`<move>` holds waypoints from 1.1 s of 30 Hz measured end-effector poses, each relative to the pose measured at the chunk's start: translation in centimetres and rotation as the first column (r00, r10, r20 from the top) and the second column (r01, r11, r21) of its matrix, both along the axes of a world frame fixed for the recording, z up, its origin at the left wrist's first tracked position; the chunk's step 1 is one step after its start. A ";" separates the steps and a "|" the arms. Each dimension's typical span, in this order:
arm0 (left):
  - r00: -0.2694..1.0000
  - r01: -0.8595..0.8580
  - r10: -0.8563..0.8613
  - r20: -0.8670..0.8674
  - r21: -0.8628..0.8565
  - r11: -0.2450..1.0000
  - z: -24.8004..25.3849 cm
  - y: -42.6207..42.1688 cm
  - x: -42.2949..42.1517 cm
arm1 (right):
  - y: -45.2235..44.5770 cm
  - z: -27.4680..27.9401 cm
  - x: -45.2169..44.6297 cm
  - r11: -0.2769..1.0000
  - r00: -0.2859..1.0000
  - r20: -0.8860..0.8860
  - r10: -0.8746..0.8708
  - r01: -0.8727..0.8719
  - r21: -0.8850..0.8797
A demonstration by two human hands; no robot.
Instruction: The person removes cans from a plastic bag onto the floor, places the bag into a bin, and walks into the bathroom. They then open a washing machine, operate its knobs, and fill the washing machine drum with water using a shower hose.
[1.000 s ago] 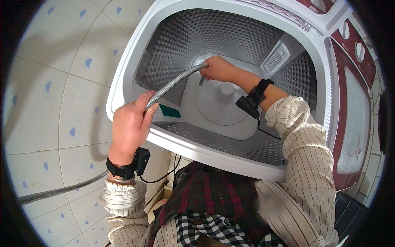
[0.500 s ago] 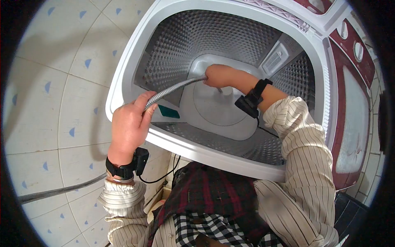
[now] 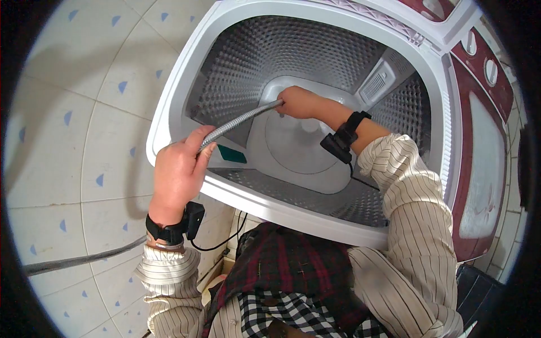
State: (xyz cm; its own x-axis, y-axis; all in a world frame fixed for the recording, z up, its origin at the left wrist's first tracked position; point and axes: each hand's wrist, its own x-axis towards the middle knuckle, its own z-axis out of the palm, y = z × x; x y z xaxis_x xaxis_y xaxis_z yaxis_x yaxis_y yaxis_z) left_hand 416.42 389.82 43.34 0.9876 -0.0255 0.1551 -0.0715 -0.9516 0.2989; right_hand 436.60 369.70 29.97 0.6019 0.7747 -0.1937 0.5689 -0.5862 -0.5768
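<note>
A flexible ribbed metal hose (image 3: 239,121) spans from the left rim into the tub of a washing machine (image 3: 270,213). My left hand (image 3: 179,169) is closed around the hose just at the rim, thumb along its side. Inside the tub, my right hand (image 3: 298,102) grips the hose near its end, fingers wrapped round it. A short tip points down below the right fist, over the round pulsator (image 3: 301,149) at the bottom. The tub wall (image 3: 315,42) is grey and dimpled. Below the left hand, the hose is hidden by my arm.
The dark red lid (image 3: 484,169) with a clear window and two knobs (image 3: 491,72) lies to the right. A grey hose (image 3: 84,261) runs across the tiled floor (image 3: 51,169) at left. Thin black cables (image 3: 228,239) hang from my wrist straps.
My right hand has shifted slightly left and up with the hose end. My left hand keeps its hold near the rim.
</note>
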 end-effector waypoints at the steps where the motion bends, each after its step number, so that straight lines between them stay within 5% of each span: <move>1: 1.000 -0.002 0.002 -0.007 0.003 1.000 0.0 0.0 0.0 | 0.0 0.1 0.0 0.999 0.999 0.043 -0.028 0.026 0.034; 7: 1.000 0.010 -0.009 0.024 -0.019 1.000 -0.3 0.5 0.0 | -0.3 -0.5 0.7 0.975 0.939 0.343 0.000 0.075 -0.208; 11: 0.999 0.024 -0.024 0.030 0.002 1.000 -0.8 1.1 0.0 | -1.2 -0.3 1.2 0.948 0.931 0.360 0.056 0.064 -0.311; 14: 0.998 0.037 -0.038 0.049 0.030 0.999 -1.3 1.9 0.0 | -1.4 0.1 1.3 0.931 0.948 0.304 0.090 0.029 -0.365; 16: 0.997 0.043 -0.045 0.056 0.023 0.999 -1.4 2.3 0.0 | -1.2 1.7 0.9 0.872 0.992 -0.063 0.112 -0.129 -0.471; 17: 0.997 0.046 -0.047 0.058 0.019 0.999 -1.4 2.3 0.0 | -1.3 1.6 0.8 0.871 0.992 -0.062 0.112 -0.128 -0.474; 19: 0.997 0.044 -0.045 0.065 0.014 0.999 -1.5 2.1 0.1 | -1.6 0.8 0.7 0.961 0.926 -0.348 -0.147 0.050 -0.273; 20: 0.997 0.043 -0.044 0.068 0.012 0.999 -1.5 2.0 0.0 | -1.7 0.1 0.9 0.961 0.927 -0.348 -0.143 0.046 -0.273; 22: 0.997 0.046 -0.047 0.067 0.015 0.999 -1.2 1.8 0.1 | -1.8 -1.2 1.4 0.993 0.942 -0.316 -0.114 0.099 -0.065; 28: 0.998 0.042 -0.043 0.055 0.028 0.999 -1.0 1.6 -0.1 | -1.5 -0.8 2.5 0.985 0.987 0.029 -0.158 0.156 0.070; 33: 0.997 0.033 -0.034 0.073 0.019 0.999 -1.4 1.9 -0.3 | -1.2 0.4 2.0 0.970 0.974 0.042 -0.223 0.218 0.109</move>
State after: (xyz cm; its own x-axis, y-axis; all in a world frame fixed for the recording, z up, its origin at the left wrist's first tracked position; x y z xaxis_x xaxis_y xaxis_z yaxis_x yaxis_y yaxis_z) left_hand 416.17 391.71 41.95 0.9721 -0.0615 0.2265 -0.1243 -0.9534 0.2748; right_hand 438.58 368.55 30.37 0.7674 0.6359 -0.0821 0.4642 -0.6393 -0.6130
